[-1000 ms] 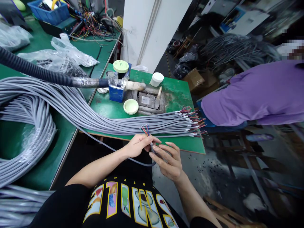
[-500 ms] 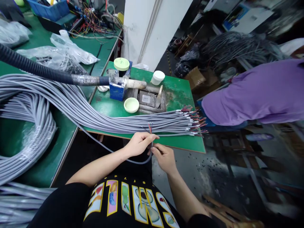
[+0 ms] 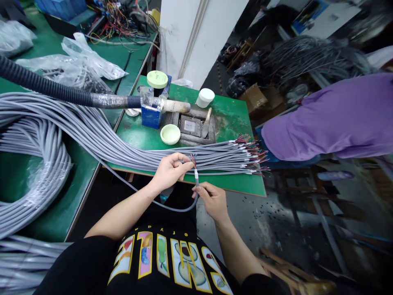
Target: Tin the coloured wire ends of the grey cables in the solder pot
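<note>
My right hand (image 3: 212, 200) pinches a grey cable (image 3: 181, 210) between thumb and fingers just below its end. The cable curves down and away to the left under my wrist. A white band (image 3: 196, 174) wraps the cable near the tip, and thin coloured wires (image 3: 194, 160) fan out above it. My left hand (image 3: 172, 170) is closed, its thumb and fingertips at these wires, pinching some of them. Behind both hands lies a thick bundle of similar grey cables (image 3: 147, 157), their stripped wire ends (image 3: 256, 153) gathered at the right.
On the green table (image 3: 233, 110) are a solder-stained metal tray (image 3: 192, 125), a pale dish (image 3: 170, 134), a white tub (image 3: 205, 97) and a blue box (image 3: 151, 116) joined to a black hose (image 3: 61, 88). Coiled cables (image 3: 55, 151) lie left. A person in a purple top (image 3: 331, 119) is at right.
My left hand has moved left and up from around the cable end to its wires, uncovering the white band. My right hand still holds the cable at about the same place.
</note>
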Demonstrator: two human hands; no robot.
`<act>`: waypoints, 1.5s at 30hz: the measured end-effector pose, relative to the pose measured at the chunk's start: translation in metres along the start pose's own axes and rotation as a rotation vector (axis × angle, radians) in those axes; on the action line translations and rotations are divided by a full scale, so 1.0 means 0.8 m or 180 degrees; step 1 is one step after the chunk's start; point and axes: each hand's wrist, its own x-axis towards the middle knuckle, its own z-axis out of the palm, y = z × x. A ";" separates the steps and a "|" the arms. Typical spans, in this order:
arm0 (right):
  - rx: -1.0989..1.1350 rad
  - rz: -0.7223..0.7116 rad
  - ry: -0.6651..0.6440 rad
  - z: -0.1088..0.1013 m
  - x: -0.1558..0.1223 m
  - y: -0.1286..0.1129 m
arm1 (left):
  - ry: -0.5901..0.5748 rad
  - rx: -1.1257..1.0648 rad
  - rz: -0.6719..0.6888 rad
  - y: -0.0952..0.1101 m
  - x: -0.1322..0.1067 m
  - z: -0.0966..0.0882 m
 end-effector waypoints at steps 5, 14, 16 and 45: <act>-0.0109 -0.0025 -0.0037 0.003 -0.001 0.000 | 0.0128 -0.0245 -0.0056 -0.002 0.001 0.003; 0.1872 0.0856 -0.0771 0.014 0.017 0.001 | 0.0085 -0.0180 0.0155 -0.002 -0.003 0.009; 0.2281 0.1024 -0.0817 0.019 0.027 -0.002 | 0.0101 -0.0106 0.0250 -0.003 -0.005 0.011; 0.0167 -0.0156 0.0522 0.028 0.031 -0.020 | 0.0060 -0.0587 -0.0088 -0.020 0.001 0.011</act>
